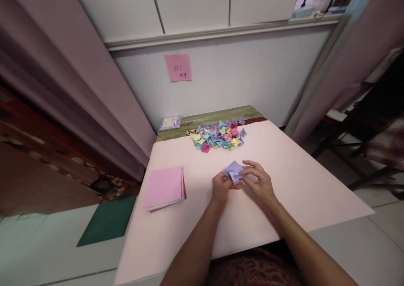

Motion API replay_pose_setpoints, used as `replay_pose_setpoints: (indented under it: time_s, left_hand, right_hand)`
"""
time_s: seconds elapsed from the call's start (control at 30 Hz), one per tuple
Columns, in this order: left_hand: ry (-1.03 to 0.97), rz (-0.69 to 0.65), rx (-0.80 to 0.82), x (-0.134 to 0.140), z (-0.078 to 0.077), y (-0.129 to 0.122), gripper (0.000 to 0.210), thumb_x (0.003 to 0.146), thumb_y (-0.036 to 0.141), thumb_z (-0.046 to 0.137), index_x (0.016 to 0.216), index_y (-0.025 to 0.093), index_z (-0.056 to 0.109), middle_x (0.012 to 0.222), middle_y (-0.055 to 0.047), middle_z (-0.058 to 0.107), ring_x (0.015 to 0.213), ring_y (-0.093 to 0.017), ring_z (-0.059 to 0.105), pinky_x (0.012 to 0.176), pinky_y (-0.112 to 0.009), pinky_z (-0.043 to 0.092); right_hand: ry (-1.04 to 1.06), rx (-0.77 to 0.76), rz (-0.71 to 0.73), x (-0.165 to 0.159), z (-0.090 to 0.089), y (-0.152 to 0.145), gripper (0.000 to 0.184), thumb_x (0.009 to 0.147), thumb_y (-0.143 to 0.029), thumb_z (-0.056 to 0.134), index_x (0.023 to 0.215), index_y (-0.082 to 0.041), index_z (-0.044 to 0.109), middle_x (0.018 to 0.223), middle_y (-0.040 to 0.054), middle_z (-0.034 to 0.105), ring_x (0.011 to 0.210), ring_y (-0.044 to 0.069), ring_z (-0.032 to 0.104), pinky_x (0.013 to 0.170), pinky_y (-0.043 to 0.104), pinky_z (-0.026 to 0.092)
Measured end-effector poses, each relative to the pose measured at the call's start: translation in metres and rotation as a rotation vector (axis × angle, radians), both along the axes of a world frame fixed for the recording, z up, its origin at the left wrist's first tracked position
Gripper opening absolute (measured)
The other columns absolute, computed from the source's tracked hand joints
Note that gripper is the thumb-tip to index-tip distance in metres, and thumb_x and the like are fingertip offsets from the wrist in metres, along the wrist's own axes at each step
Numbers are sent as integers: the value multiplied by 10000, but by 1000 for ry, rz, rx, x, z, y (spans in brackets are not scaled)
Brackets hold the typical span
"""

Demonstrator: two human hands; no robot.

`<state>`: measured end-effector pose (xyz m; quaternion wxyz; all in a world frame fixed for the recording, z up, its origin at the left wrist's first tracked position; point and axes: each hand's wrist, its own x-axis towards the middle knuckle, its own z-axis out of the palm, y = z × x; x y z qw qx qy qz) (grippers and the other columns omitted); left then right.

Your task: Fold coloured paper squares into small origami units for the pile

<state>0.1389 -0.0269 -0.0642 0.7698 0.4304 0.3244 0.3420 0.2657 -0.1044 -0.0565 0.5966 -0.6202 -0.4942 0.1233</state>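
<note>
A partly folded sheet of purple origami paper is held up above the pale pink tabletop by both hands. My left hand grips its lower left edge, fingers closed around it. On the other side, my right hand pinches the paper's right edge between thumb and fingers, with one finger stretched out away from it. Beyond the hands lies a pile of small folded paper pieces in purple, blue, yellow, pink and red. To the left rests a stack of square paper sheets, pink on top.
The pale pink cover lies over a green patterned table surface. A small printed packet sits at the far left corner. A pink note is stuck on the wall behind. Curtains hang at the left side.
</note>
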Motion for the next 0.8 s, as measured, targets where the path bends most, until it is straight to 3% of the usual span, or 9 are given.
replay_pose_setpoints:
  time_s: [0.2, 0.37, 0.47, 0.6, 0.8]
  left_hand:
    - [27, 13, -7, 0, 2, 0, 348, 615, 300, 774, 894, 102, 708, 802, -80, 750, 647, -187, 695, 566, -281, 584]
    - [25, -35, 29, 0, 3, -2, 345, 642, 305, 764, 919, 107, 709, 809, -80, 748, 691, -201, 704, 584, -285, 590]
    - [-8, -60, 3, 0, 2, -2, 421, 696, 412, 723, 970, 94, 699, 822, -102, 744, 699, -213, 709, 595, -300, 593]
    - [-63, -43, -54, -1, 1, -1, 621, 778, 661, 563, 938, 73, 681, 733, -107, 706, 621, -208, 687, 550, -320, 581]
    - [-24, 88, 68, -2, 3, 0, 383, 635, 412, 829, 814, 116, 664, 673, -20, 664, 615, -133, 625, 600, -261, 556]
  right_hand:
    - [70, -36, 45, 0, -2, -7, 214, 876, -323, 547, 862, -246, 747, 1116, 80, 683, 1061, 256, 641, 920, 397, 506]
    - [223, -131, -5, -4, 0, -4, 182, 803, -401, 691, 809, -221, 711, 838, 63, 706, 702, 217, 670, 652, 331, 531]
    - [280, -163, -34, -6, -3, -2, 216, 757, -398, 747, 868, -219, 697, 776, 38, 690, 603, 197, 662, 602, 320, 519]
    - [255, -138, -56, -5, -6, -1, 223, 765, -411, 739, 873, -220, 699, 858, 44, 689, 623, 181, 657, 613, 312, 515]
    - [148, -130, -51, -2, -5, -1, 202, 768, -390, 739, 883, -226, 720, 890, 39, 686, 613, 145, 554, 610, 298, 476]
